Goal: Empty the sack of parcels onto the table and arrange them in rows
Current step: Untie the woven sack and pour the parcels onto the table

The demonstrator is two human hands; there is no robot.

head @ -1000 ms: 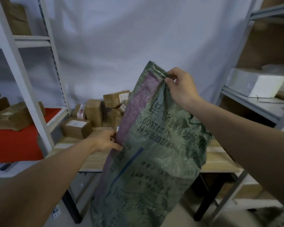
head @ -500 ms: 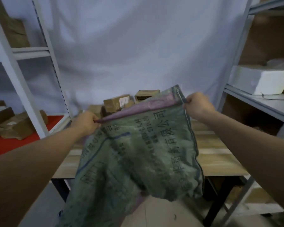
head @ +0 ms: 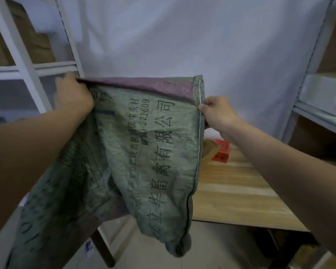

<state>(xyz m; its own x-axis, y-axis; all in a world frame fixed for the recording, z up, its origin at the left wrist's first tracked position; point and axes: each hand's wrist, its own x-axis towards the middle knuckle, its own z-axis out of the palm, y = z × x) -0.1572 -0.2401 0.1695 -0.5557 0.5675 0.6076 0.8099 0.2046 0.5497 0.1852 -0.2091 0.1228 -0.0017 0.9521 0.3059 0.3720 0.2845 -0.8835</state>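
Observation:
A green woven sack (head: 144, 152) with black printed characters and a purple band hangs limp and flat in front of me. My left hand (head: 73, 94) grips its upper left corner. My right hand (head: 217, 111) pinches the stitched seam on its right edge. Behind the sack, on the wooden table (head: 241, 191), a brown cardboard parcel (head: 209, 150) and a red box (head: 222, 150) peek out. The other parcels on the table are hidden by the sack.
White metal shelving (head: 23, 61) stands at the left with brown boxes on it. Another shelf (head: 322, 113) at the right carries a white wrapped package (head: 326, 94). A white sheet (head: 182, 35) covers the wall behind. Table legs and floor show below.
Both hands have lifted the sack higher and spread it wide. The sack now covers the pile of parcels that showed behind it before.

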